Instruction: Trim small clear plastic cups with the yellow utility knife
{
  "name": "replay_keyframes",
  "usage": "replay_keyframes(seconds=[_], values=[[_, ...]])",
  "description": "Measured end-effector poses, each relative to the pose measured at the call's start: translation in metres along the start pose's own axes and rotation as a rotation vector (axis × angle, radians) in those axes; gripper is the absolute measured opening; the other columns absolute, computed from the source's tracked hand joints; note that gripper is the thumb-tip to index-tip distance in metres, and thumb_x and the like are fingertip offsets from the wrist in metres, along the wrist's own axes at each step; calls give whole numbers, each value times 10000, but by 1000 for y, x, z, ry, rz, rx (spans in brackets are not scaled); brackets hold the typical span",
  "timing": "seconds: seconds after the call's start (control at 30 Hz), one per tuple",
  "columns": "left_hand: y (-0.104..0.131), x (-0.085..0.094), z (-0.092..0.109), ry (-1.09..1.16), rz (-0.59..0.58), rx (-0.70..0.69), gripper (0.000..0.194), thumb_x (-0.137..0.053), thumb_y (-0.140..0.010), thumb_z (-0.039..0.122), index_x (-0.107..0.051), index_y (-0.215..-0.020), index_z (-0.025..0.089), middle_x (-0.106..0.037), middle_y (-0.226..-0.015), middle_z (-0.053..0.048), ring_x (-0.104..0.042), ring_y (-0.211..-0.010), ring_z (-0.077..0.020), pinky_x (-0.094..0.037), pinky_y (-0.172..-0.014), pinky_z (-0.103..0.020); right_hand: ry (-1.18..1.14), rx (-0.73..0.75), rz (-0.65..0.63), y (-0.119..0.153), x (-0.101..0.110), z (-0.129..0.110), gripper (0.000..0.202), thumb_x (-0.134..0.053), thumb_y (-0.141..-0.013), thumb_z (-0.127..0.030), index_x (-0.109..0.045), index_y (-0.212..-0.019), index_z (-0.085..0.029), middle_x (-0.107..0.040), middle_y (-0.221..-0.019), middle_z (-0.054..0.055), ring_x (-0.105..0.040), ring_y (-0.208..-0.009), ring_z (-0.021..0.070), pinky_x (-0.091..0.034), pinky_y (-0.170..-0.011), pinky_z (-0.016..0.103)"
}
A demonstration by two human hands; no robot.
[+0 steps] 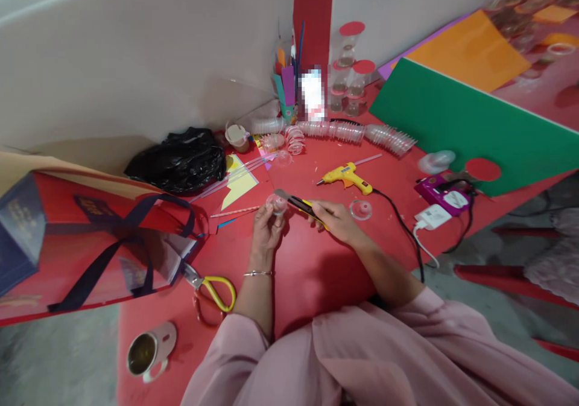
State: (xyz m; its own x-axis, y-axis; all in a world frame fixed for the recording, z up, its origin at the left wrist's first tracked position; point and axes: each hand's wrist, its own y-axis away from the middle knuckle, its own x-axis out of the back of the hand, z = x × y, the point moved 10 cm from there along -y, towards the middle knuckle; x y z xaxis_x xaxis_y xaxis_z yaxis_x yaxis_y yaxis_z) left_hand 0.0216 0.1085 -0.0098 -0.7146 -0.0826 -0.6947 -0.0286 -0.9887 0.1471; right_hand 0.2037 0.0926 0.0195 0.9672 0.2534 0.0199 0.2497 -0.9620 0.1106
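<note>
Between the fingers of my left hand (268, 228) is a small clear plastic lid (277, 203), held above the red table (312, 273). My right hand (335, 220) is closed around a yellow and black utility knife (304, 206). The knife's blade points left and lies at the lid's upper right edge; whether it touches the plastic is hard to tell. Another clear lid (360, 209) rests on the table just right of my right hand. Beyond the hands lies a yellow glue gun (347, 177) with a black cord.
Yellow-handled scissors (217, 291), a mug (151, 352) and a red bag (99, 237) are at left. Stacked clear cups (344, 132) line the back. A purple power strip (446, 195) and green board (465, 128) stand right. A black plastic bag (178, 160) lies back left.
</note>
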Motion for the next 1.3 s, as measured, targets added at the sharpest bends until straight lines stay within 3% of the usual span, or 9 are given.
replay_keyframes(seconds=[0.2,0.33,0.43,0.53,0.67,0.8,1.0,1.17,1.3], values=[[0,1,9,83,7,-26,226,-851,-800,319,-702,-834,153,-732,-863,-37,-415,-474,-20,-332,-393,-140,10,-136,-51,0,2,14,575,-523,-956,-702,-735,-987,-168,-683,-765,36,-569,-569,102,-471,-516,218],[-3,6,17,150,32,-59,174,-799,-864,293,-676,-839,172,-697,-836,-23,-412,-490,-26,-334,-402,-141,64,-131,30,-2,15,17,573,-531,-947,-709,-717,-935,-168,-675,-728,31,-560,-548,102,-459,-507,219],[-3,9,13,117,65,-50,209,-828,-824,308,-671,-835,170,-699,-845,-22,-447,-504,-31,-359,-428,-152,55,-49,126,-3,24,9,563,-519,-960,-693,-723,-1005,-170,-662,-728,24,-549,-564,108,-460,-522,231],[-1,6,6,28,72,-30,251,-851,-781,325,-667,-813,158,-667,-753,-8,-478,-504,-45,-371,-443,-159,64,15,144,-2,21,-3,523,-600,-933,-643,-720,-1169,-192,-687,-809,24,-573,-633,124,-491,-582,251],[2,-7,-2,-27,-14,29,258,-811,-817,345,-658,-782,140,-554,-603,26,-407,-440,-37,-311,-401,-150,146,86,101,0,9,-18,466,-692,-889,-547,-732,-1217,-219,-731,-974,29,-641,-814,160,-536,-736,283],[2,-6,4,26,1,5,236,-796,-825,329,-652,-799,143,-572,-630,35,-377,-416,-21,-299,-380,-143,158,49,27,1,-1,-15,453,-596,-961,-535,-723,-1241,-202,-736,-895,20,-652,-744,149,-533,-679,265],[-1,1,7,81,57,-9,226,-791,-847,327,-644,-873,157,-620,-710,39,-399,-422,-12,-314,-366,-125,384,294,80,4,3,-30,323,-646,-965,-427,-755,-1230,-279,-762,-1209,40,-726,-1068,222,-552,-992,368],[-4,2,13,136,81,-32,233,-816,-836,341,-666,-872,166,-684,-812,26,-437,-464,-1,-373,-414,-107,579,432,112,8,8,-31,332,-662,-971,-423,-744,-1274,-317,-775,-1144,50,-739,-966,207,-580,-925,361],[-5,5,10,153,95,-9,210,-829,-814,309,-682,-870,170,-705,-817,20,-446,-476,-11,-372,-418,-118,603,425,210,9,19,-33,335,-672,-964,-442,-752,-1261,-308,-770,-1076,60,-723,-928,211,-581,-902,375]])
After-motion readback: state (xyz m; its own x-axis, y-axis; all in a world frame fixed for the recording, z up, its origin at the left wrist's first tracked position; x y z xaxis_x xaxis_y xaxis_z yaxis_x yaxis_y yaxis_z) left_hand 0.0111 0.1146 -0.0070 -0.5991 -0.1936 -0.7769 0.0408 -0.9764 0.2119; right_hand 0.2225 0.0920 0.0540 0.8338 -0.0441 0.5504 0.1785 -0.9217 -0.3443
